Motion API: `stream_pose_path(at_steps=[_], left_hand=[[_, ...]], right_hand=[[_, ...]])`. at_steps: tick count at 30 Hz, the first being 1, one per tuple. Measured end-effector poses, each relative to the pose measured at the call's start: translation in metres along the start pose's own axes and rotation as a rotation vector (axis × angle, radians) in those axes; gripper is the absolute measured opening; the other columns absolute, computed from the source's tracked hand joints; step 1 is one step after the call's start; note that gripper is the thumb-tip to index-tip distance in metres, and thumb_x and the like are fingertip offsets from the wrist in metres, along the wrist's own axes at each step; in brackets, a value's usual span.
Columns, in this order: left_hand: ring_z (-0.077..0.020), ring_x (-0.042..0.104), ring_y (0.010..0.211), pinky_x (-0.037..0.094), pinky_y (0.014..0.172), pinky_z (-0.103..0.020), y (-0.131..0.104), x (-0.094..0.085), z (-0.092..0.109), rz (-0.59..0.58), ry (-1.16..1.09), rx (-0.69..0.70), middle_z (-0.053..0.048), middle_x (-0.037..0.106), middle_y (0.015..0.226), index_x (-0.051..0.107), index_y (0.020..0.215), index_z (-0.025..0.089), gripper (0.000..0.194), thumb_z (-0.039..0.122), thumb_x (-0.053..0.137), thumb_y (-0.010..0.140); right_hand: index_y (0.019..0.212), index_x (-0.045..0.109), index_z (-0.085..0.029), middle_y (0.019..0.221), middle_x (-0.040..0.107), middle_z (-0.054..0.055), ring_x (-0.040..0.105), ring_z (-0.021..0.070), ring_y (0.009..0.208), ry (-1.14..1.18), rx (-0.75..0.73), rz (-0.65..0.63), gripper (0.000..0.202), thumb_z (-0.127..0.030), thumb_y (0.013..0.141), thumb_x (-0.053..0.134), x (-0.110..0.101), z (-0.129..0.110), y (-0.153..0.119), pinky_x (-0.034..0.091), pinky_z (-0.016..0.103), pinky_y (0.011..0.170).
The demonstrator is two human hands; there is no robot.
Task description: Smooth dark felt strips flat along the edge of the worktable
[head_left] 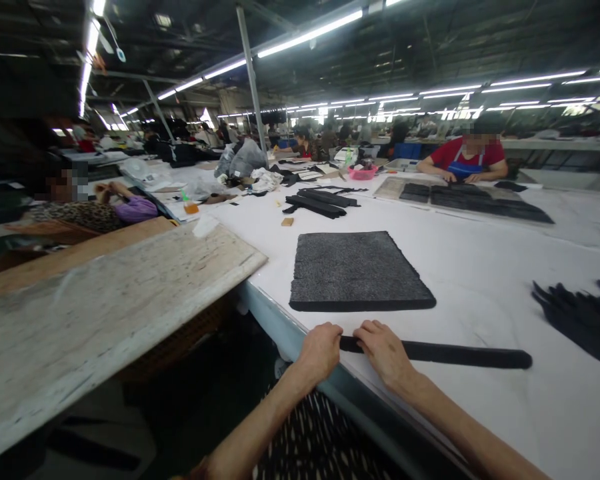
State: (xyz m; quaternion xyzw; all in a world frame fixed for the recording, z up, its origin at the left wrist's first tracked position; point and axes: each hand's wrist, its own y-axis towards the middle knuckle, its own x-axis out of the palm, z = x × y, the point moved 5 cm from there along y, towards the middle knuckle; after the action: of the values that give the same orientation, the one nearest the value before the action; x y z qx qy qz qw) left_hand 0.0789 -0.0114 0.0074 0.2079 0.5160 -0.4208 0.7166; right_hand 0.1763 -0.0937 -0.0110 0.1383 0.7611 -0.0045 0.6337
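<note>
A long black fabric strip [470, 354] lies along the near edge of the white table [480, 413]. My left hand [322, 350] has its fingers closed on the strip's left end. A short way to the right, my right hand [383, 350] pinches the same strip from above, with the rest of it running out flat beyond the wrist. Just behind both hands rests a square dark grey fabric stack [357, 270] with a black front edge; neither hand touches it. The fingertips of both hands are partly hidden.
Black strips [580, 320] lie in a bundle at the right. Further back are more dark strips [320, 201], a small tan block [287, 222] and a pink basket [363, 172]. A worn board [130, 300] juts in from the left. Co-workers sit at left and far right.
</note>
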Motion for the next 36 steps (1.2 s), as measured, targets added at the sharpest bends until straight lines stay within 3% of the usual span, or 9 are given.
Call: stream_pose_path(at_steps=[7, 11, 16, 24, 36], left_hand=[[-0.0207, 0.059, 0.083, 0.042, 0.067, -0.029, 0.009, 0.003, -0.001, -0.006, 0.172, 0.069, -0.007, 0.063, 0.087, 0.067, 0.082, 0.019, 0.03, 0.016, 0.039, 0.089], [-0.0186, 0.053, 0.088, 0.04, 0.068, -0.028, 0.006, 0.012, -0.009, 0.069, 0.174, 0.155, -0.004, 0.061, 0.087, 0.066, 0.079, 0.019, 0.026, 0.019, 0.044, 0.091], [-0.0159, 0.048, 0.082, 0.04, 0.071, -0.027, 0.0, 0.017, -0.015, 0.188, 0.143, 0.345, -0.002, 0.059, 0.085, 0.063, 0.08, 0.018, 0.022, 0.016, 0.045, 0.092], [-0.0191, 0.046, 0.081, 0.04, 0.073, -0.03, -0.009, 0.018, -0.008, 0.177, 0.31, 0.626, -0.005, 0.056, 0.086, 0.057, 0.088, 0.012, 0.006, 0.014, 0.052, 0.087], [-0.022, 0.046, 0.081, 0.038, 0.072, -0.034, -0.014, 0.023, -0.001, 0.164, 0.553, 0.803, -0.007, 0.054, 0.086, 0.055, 0.1, 0.008, 0.016, 0.009, 0.045, 0.087]], right_hand=[[0.081, 0.064, -0.02, 0.082, 0.059, 0.002, 0.051, 0.018, 0.08, 0.009, -0.075, 0.08, 0.016, -0.007, 0.084, 0.053, -0.002, 0.0, -0.001, 0.037, 0.031, 0.072], [0.077, 0.063, -0.019, 0.077, 0.058, 0.002, 0.05, 0.0179, 0.078, 0.038, -0.135, 0.177, 0.017, -0.007, 0.084, 0.053, 0.002, 0.004, -0.006, 0.037, 0.03, 0.071], [0.088, 0.063, -0.017, 0.084, 0.057, 0.004, 0.05, 0.0183, 0.08, 0.052, -0.282, 0.231, 0.019, -0.005, 0.086, 0.048, 0.003, 0.005, -0.013, 0.04, 0.031, 0.073], [0.092, 0.061, -0.014, 0.084, 0.056, 0.006, 0.048, 0.0189, 0.078, -0.052, -0.415, 0.206, 0.021, -0.005, 0.089, 0.043, 0.0, 0.003, -0.018, 0.041, 0.032, 0.071], [0.102, 0.057, -0.014, 0.082, 0.051, 0.005, 0.045, 0.0194, 0.074, -0.281, -0.49, 0.123, 0.02, -0.007, 0.086, 0.047, 0.008, -0.005, -0.016, 0.035, 0.033, 0.065]])
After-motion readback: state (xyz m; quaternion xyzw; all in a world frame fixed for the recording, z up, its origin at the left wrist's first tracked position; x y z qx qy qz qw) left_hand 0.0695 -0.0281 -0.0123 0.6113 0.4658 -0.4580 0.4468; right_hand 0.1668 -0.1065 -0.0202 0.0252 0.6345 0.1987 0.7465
